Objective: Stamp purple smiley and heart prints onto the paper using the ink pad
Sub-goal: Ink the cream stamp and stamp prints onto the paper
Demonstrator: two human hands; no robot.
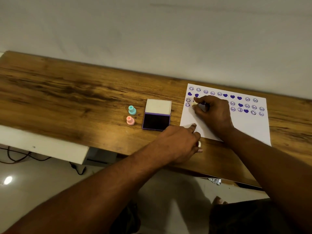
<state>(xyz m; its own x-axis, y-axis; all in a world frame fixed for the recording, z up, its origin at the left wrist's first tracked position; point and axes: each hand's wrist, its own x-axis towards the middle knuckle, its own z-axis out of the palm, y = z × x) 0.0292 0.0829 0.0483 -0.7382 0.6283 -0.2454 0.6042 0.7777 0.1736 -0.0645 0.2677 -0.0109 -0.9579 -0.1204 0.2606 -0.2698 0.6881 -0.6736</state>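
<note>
A white paper (244, 127) lies on the wooden table's right side, with rows of purple smiley and heart prints across its top. My right hand (213, 112) is shut on a small pale stamp (194, 103) and presses it onto the paper near the left edge, in the third and fourth rows. My left hand (181, 142) rests flat at the paper's lower left corner, fingers on the sheet. The open purple ink pad (156, 122) sits just left of the paper, its lid (158, 106) tipped back.
A teal stamp (132, 110) and a pink stamp (130, 120) stand upright left of the ink pad. The wooden table (67, 102) backs onto a pale wall. Below its front edge are a white shelf (42, 146), cables and a tiled floor.
</note>
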